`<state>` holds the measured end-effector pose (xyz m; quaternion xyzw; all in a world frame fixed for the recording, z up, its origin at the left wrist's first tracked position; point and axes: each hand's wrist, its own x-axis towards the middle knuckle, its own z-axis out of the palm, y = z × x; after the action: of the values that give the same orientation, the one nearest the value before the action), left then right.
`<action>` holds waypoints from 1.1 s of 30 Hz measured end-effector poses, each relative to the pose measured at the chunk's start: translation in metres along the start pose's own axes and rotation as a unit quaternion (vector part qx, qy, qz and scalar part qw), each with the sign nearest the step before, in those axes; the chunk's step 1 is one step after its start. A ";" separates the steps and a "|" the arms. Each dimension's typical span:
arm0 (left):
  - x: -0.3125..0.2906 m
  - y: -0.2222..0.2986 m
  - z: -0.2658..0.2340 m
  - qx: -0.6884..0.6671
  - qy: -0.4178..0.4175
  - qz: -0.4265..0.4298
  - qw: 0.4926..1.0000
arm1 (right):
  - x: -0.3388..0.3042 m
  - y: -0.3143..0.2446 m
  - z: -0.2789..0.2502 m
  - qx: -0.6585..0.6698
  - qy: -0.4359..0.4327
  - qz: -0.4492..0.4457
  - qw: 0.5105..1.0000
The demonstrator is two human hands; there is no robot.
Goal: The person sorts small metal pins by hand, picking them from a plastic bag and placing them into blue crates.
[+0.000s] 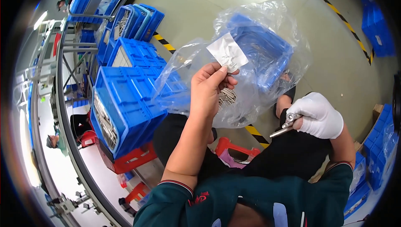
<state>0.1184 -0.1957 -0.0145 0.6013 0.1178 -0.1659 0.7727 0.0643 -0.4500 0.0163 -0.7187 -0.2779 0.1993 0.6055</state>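
My bare left hand point(209, 83) pinches a crumpled white piece of paper or thin cloth point(227, 53) between thumb and fingers, raised in front of a clear plastic bag point(177, 74). On my right hand point(321, 116) is a white glove, its fingertips partly uncovered. Its fingers are closed around several shiny metal rods point(282, 132), at least one with a ring-shaped end; the rest of them is hidden in the fist. The bag lines a blue crate point(284, 47) between my feet. A heap of similar metal pieces point(227, 96) lies in the bag, just below my left hand.
Blue crates point(125, 87) with metal parts stand stacked on a red base point(131, 160) to my left, beside a metal-framed bench. A red stool point(236, 148) shows under my legs. More blue crates point(378, 154) are at the right. Black-yellow tape point(334, 10) marks the floor.
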 end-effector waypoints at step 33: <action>-0.307 0.226 -0.356 -0.006 0.420 0.417 0.806 | 0.084 -0.018 0.154 0.240 -0.002 0.142 0.960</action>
<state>-0.0663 0.2344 0.2153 0.5991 0.1700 0.4418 0.6458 0.0299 -0.2769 0.0095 -0.5841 -0.1177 0.3453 0.7250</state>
